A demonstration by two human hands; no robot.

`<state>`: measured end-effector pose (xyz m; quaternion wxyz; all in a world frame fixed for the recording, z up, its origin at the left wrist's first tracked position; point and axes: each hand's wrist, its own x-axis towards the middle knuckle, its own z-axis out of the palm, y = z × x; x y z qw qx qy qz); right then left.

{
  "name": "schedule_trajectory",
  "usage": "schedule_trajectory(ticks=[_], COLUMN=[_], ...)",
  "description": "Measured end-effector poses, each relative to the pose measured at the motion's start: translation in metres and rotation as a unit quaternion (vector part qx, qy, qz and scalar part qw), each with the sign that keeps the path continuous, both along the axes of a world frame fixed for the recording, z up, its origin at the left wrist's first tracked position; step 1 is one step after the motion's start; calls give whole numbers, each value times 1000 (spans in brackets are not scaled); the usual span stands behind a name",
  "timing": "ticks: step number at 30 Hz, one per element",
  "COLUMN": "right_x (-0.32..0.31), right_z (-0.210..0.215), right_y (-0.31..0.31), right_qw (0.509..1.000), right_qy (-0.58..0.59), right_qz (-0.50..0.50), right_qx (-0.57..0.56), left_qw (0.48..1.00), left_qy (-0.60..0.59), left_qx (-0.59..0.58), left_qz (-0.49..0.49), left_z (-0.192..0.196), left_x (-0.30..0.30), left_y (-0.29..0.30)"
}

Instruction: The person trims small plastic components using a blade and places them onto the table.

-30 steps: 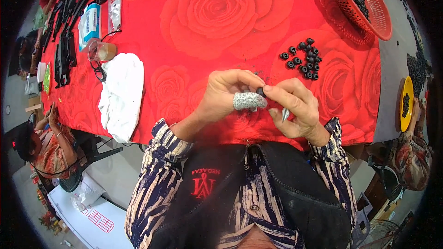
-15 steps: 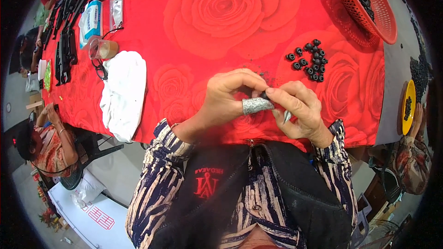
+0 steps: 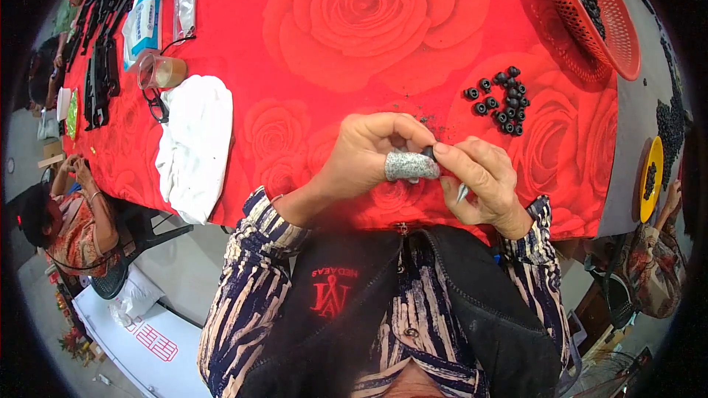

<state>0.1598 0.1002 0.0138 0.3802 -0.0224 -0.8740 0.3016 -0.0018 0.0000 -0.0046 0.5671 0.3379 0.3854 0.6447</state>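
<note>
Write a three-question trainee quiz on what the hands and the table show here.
1. True or false: the left hand and right hand meet on one small black part.
2. Where do the loose black parts lie? A) on the white cloth B) on the red tablecloth, right of the hands C) in the glass cup
3. What covers the left thumb?

Key: 1 true; 2 B; 3 a grey wrap.
</note>
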Motion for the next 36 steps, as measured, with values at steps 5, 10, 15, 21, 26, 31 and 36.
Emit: schedule_trajectory(ticks=[5, 10, 15, 21, 26, 31, 36], right_x=[2, 5, 3, 1, 2, 5, 6], right_z=[-5, -7, -9, -8, -8, -4, -4], right_y=[0, -1, -1, 1, 2, 1, 0], right_qw=[999, 999, 999, 1000, 999, 996, 994], right_qy=[18, 12, 12, 10, -23, -62, -68], right_qz=[15, 11, 10, 4, -8, -43, -45], right_qx=[30, 39, 31, 30, 22, -40, -69], left_qw=[976, 974, 995, 1000, 1000, 981, 991], left_qy=[-147, -193, -73, -12, 22, 166, 106], left_qx=[-109, -90, -59, 1, 7, 34, 28], left_qz=[-117, -73, -36, -20, 18, 93, 81], left_z=[3, 4, 3, -1, -5, -2, -4], left_x=[-5, -2, -4, -3, 1, 3, 5], left_y=[-2, -1, 0, 1, 1, -1, 0])
